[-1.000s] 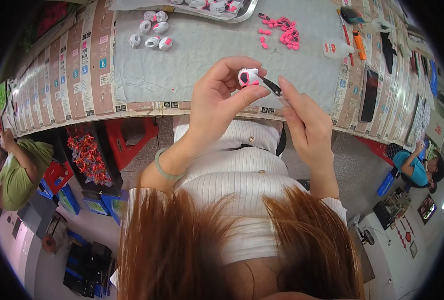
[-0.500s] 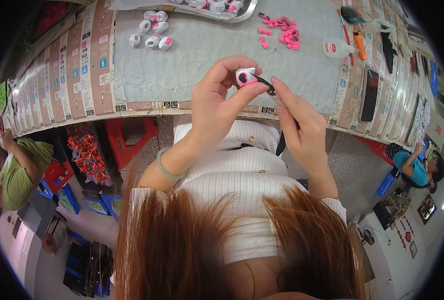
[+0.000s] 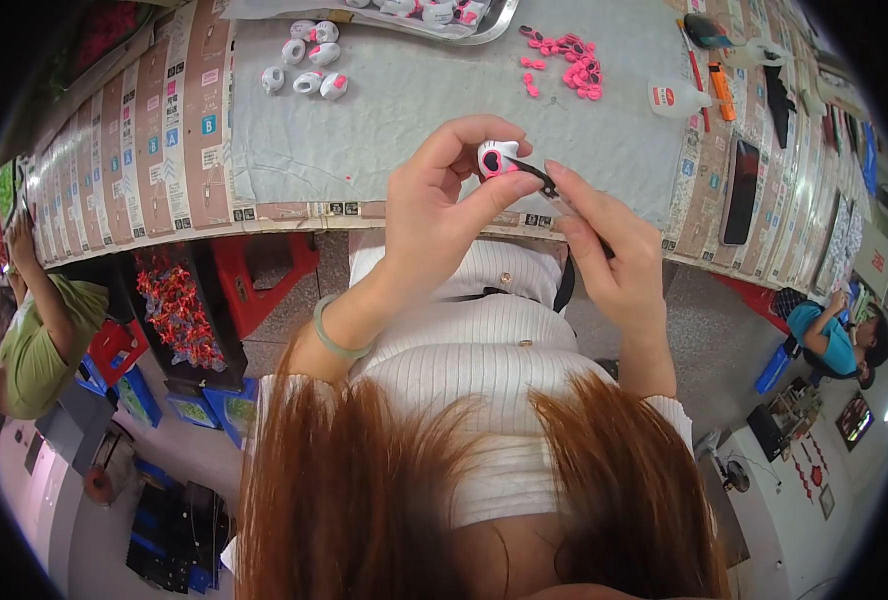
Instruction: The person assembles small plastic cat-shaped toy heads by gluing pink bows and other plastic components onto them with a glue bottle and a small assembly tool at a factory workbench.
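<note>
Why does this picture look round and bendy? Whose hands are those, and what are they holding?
There's no robot: these are a person's own two bare hands. A camera on the person's head looks down, and its very wide lens bends straight edges.

The left hand pinches a little white head with a black heart edged in pink. The right hand holds a slim dark-tipped tool close to it.

On the table's grey sheet lie more white pieces, a metal tray holding others, and small pink bits. A whitish bottle lies further right.
</note>
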{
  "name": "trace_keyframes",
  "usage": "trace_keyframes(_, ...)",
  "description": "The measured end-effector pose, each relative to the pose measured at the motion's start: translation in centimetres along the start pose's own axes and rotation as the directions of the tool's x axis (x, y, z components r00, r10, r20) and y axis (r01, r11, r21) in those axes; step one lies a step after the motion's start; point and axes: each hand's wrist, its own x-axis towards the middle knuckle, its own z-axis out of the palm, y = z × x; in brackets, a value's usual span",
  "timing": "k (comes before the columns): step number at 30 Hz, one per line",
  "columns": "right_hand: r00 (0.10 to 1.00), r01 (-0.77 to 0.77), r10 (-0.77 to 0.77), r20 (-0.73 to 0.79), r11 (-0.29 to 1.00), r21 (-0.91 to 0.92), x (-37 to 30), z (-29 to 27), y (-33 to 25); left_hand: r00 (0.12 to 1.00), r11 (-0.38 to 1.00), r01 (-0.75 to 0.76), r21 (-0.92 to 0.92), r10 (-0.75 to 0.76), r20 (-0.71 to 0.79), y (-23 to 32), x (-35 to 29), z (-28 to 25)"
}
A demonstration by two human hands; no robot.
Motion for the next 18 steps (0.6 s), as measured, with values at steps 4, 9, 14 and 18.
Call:
trace_keyframes(4,0.998,-0.041,0.037,-0.048,0.995,-0.087,-0.02,0.89,-0.37,0.998,0.999,-0.033,0.03,0.035,-0.057,-0.28,-0.1,0.14)
trace_keyframes(9,1.0,-0.027,0.027,-0.006,0.999,0.032,0.12,0.3,-0.02,1.0,0.998,0.03,-0.064,-0.029,0.007,-0.01,0.12,-0.24)
trace_keyframes(14,0.997,-0.061,0.054,-0.052,0.989,-0.138,0.08,0.94,-0.43,0.997,0.999,0.032,-0.023,-0.033,-0.067,0.08,0.17,0.04)
trace_keyframes(18,0.999,-0.039,0.039,0.008,0.999,0.023,0.32,0.23,-0.09,1.0,0.999,-0.009,-0.037,0.008,-0.013,-0.1,0.2,-0.17)
